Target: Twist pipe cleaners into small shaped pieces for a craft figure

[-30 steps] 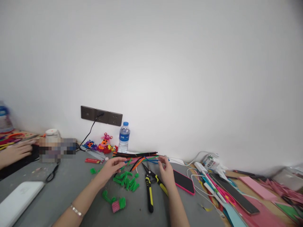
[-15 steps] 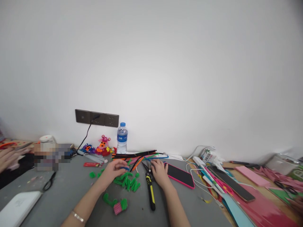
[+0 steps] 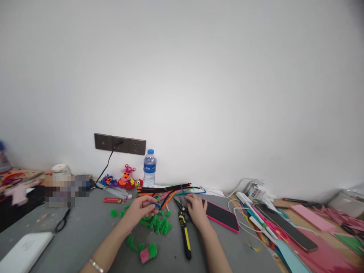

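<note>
Between the thumb and fingers of my left hand (image 3: 143,208) is a small blue pipe cleaner piece (image 3: 156,204). My right hand (image 3: 195,207) is closed around part of a long blue pipe cleaner (image 3: 200,192), beside the pliers' jaws. The black and yellow pliers (image 3: 184,233) lie with jaws apart. Green pipe cleaner pieces (image 3: 163,226) are scattered near my left hand, and a green and pink coiled piece (image 3: 148,253) sits closer to me. Behind my hands is a bundle of black, orange and other pipe cleaners (image 3: 167,187).
A pink-edged phone (image 3: 223,215) lies right of my right hand. A water bottle (image 3: 149,168) stands by the wall, near colourful figures (image 3: 126,179). At left are a white device (image 3: 27,250) and black scissors (image 3: 61,222); cables and papers lie at right.
The view has shifted slightly, moving the table items right and down. A blue pipe cleaner end now stands up by my right hand. The other person's hand at far left is gone from view.
</note>
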A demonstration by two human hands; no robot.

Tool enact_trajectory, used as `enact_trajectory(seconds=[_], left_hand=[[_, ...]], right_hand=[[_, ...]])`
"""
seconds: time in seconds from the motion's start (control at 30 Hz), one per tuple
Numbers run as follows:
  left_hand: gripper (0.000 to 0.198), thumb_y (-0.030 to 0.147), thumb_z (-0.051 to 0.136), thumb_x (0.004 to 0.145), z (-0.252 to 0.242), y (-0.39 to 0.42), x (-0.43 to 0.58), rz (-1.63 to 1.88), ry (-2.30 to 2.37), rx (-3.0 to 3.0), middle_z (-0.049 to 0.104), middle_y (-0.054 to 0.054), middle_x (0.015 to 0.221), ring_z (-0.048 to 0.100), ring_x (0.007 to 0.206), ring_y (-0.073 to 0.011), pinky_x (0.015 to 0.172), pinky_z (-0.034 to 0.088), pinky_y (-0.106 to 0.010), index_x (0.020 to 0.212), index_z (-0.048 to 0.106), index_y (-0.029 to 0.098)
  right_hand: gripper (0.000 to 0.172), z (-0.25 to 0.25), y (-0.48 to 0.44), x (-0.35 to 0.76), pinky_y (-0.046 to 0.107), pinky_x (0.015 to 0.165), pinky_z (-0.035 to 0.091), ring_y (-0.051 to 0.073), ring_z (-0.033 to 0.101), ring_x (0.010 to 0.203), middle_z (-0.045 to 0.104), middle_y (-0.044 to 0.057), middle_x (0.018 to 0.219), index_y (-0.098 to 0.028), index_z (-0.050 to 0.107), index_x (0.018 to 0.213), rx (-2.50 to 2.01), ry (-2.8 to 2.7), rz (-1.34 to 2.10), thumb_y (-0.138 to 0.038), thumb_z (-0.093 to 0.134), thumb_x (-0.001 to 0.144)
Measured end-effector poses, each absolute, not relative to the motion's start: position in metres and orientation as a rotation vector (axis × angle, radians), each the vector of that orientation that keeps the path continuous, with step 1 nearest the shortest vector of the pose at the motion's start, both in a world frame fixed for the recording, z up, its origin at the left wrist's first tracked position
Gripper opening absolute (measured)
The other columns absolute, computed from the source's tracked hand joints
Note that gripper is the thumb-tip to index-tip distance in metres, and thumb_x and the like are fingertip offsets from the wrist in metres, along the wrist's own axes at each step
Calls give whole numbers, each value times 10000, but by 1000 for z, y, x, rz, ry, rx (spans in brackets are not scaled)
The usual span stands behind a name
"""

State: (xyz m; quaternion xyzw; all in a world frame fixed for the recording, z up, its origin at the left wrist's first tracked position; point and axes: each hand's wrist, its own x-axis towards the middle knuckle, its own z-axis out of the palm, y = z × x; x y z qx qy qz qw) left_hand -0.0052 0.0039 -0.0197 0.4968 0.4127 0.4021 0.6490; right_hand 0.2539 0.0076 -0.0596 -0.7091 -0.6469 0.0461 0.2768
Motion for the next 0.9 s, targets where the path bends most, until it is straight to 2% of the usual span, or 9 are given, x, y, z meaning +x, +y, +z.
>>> enact_trajectory(seconds=[0.1, 0.27, 0.37, 0.47, 0.6, 0.67, 0.73, 0.9], left_hand=[[432, 456, 802, 569, -19, 4, -6, 924, 937, 1158, 721, -32, 692, 678, 675, -180, 627, 501, -252, 851, 662, 161], [420, 492, 760, 611, -19, 6, -7, 960, 957, 1258, 705, -22, 688, 563, 518, -114, 515, 419, -216, 847, 662, 159], [383, 506, 700, 680, -19, 7, -8, 987, 960, 1368, 654, 0, 636, 495, 479, -101, 480, 361, -212, 831, 657, 157], [335, 489, 635, 752, -13, 4, -11, 924, 986, 1527, 589, 18, 576, 445, 475, -99, 474, 313, -211, 764, 657, 155], [322, 467, 637, 750, -3, -1, -14, 853, 1051, 1712, 535, 21, 518, 438, 483, -119, 477, 283, -222, 692, 668, 152], [316, 456, 624, 764, 0, -2, -15, 827, 1053, 1728, 538, 20, 520, 434, 481, -119, 479, 281, -222, 715, 672, 147], [297, 433, 613, 781, 0, -2, -16, 835, 1028, 1729, 546, 18, 543, 443, 497, -119, 486, 291, -219, 736, 671, 145], [213, 369, 637, 768, -6, 2, -14, 1003, 981, 1704, 561, 12, 635, 488, 572, -133, 525, 367, -218, 776, 658, 157]], right_hand=[[339, -54, 8, 257, 522, 933, 304, 265, 585, 973, 679, 57, 1071, -240, 700, 953, -1845, -1582, 98, -107, 467, 746], [214, -39, 10, 257, 434, 819, 403, 212, 590, 674, 716, 48, 803, -210, 706, 806, -1603, -1324, 164, -328, 536, 751], [259, -31, 11, 248, 367, 752, 472, 224, 626, 729, 717, 77, 815, -177, 692, 864, -1302, -1270, 362, -374, 598, 726], [311, -22, 7, 233, 381, 794, 492, 247, 657, 829, 730, 101, 894, -165, 699, 954, -1170, -1251, 588, -370, 644, 728], [225, -9, -6, 210, 465, 900, 436, 268, 651, 875, 734, 92, 888, -196, 732, 858, -1180, -1406, 578, -368, 612, 777], [169, -3, -13, 199, 563, 1030, 258, 256, 643, 875, 721, 57, 844, -225, 727, 781, -1225, -1553, 455, -345, 609, 794], [123, 2, -18, 190, 613, 1057, 128, 234, 635, 860, 696, 24, 804, -245, 716, 762, -1246, -1712, 350, -295, 611, 803], [98, 1, -25, 177, 589, 1072, 88, 186, 616, 833, 651, -6, 790, -263, 692, 805, -1253, -1928, 196, -220, 606, 823]])
